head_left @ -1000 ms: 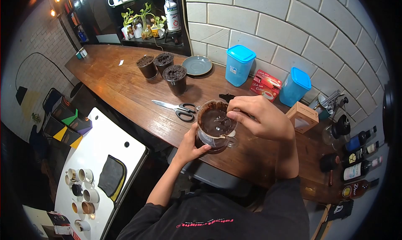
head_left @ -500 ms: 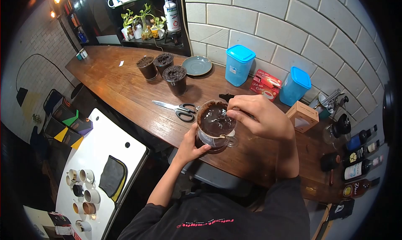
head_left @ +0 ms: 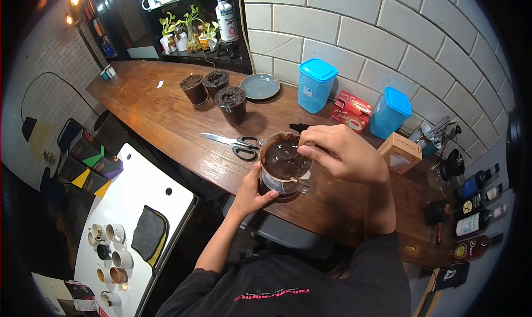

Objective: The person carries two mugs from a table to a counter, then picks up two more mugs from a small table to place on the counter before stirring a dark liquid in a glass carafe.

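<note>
A glass dripper (head_left: pixel 281 187) full of dark wet coffee grounds (head_left: pixel 285 162) stands at the front edge of the wooden counter, on a glass vessel with a clear handle. My left hand (head_left: pixel 252 192) is wrapped round its left side. Over the right rim is my right hand (head_left: pixel 338 151), fingers pinched together; a thin utensil seems to reach from them into the liquid, but most of it is hidden. Black-handled scissors (head_left: pixel 241 147) lie just left of the dripper.
Three cups of dark grounds (head_left: pixel 231 104) and a grey plate (head_left: pixel 260 87) sit farther back. Blue-lidded containers (head_left: pixel 317 87), a red box (head_left: pixel 351 111) and a brown carton (head_left: pixel 400 152) line the wall. Bottles (head_left: pixel 474 224) stand at right; a white table (head_left: pixel 149 176) with mugs is at left.
The liquid's surface pattern has shifted, with fewer bright reflections. My right hand has moved very slightly left; my left hand holds the same place.
</note>
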The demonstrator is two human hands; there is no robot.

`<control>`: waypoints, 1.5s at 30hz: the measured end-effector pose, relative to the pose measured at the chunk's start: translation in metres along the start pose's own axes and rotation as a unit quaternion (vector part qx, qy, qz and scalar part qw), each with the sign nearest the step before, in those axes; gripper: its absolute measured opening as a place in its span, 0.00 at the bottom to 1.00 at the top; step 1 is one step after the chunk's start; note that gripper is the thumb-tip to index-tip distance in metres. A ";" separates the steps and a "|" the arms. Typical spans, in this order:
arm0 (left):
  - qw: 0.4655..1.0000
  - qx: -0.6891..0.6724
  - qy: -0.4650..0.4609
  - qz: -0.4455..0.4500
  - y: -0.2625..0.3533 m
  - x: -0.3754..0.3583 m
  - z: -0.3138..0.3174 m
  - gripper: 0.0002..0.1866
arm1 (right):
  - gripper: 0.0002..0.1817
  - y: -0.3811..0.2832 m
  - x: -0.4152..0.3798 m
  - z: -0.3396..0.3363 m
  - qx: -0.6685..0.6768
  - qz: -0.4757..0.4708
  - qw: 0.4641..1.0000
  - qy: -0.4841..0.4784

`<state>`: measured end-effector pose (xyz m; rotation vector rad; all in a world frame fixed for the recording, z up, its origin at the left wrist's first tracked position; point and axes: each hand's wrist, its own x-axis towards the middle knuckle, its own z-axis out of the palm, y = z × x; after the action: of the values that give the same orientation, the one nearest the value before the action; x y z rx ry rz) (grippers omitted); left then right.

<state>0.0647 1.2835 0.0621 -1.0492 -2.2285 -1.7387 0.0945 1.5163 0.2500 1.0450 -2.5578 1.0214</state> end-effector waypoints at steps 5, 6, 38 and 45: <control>1.000 0.003 0.005 0.004 0.000 0.000 0.000 0.45 | 0.09 0.002 0.000 0.004 0.015 -0.022 1.000 0.017; 1.000 -0.003 0.003 0.002 0.000 0.000 0.000 0.45 | 0.09 0.002 0.000 0.003 0.002 -0.009 1.000 0.016; 1.000 -0.004 -0.003 -0.003 -0.001 0.000 0.000 0.45 | 0.08 0.000 -0.002 0.000 0.021 -0.017 1.000 0.016; 1.000 -0.007 -0.001 -0.003 -0.001 0.000 0.001 0.46 | 0.08 -0.002 -0.004 -0.001 0.014 -0.007 1.000 0.004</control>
<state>0.0646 1.2839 0.0612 -1.0491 -2.2245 -1.7594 0.0984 1.5185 0.2505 1.0624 -2.5325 1.0576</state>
